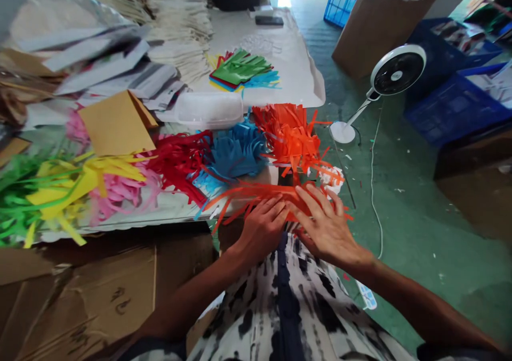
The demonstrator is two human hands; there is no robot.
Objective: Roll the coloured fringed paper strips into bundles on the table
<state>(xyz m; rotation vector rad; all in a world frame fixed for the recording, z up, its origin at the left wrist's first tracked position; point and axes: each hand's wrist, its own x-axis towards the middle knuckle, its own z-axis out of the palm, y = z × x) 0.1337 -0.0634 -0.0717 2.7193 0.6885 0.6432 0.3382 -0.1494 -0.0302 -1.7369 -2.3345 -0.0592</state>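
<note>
My left hand and right hand both lie on a fringed sheet of orange-red paper at the near edge of the desk. Neither hand pinches it. My left fingers are pressed together and lie flat on the strips, while my right fingers are spread wide across them. The sheet's cut strips fan out past both hands.

Just ahead of my hands rises a heap of orange fringed paper, with a small white scrap beside it. To its left lie a blue fringe, a red fringe, then pink, yellow and green ones. A folded kraft card rests behind the pink and yellow paper. A clear plastic tub stands between the fringes and a stack of green, blue and yellow cut paper. Bundles of pale paper strips lie farther back.

A cardboard box sits below the desk's edge at my left arm. To my right, on the green floor, stand a white fan with its cable, a brown carton and blue crates.
</note>
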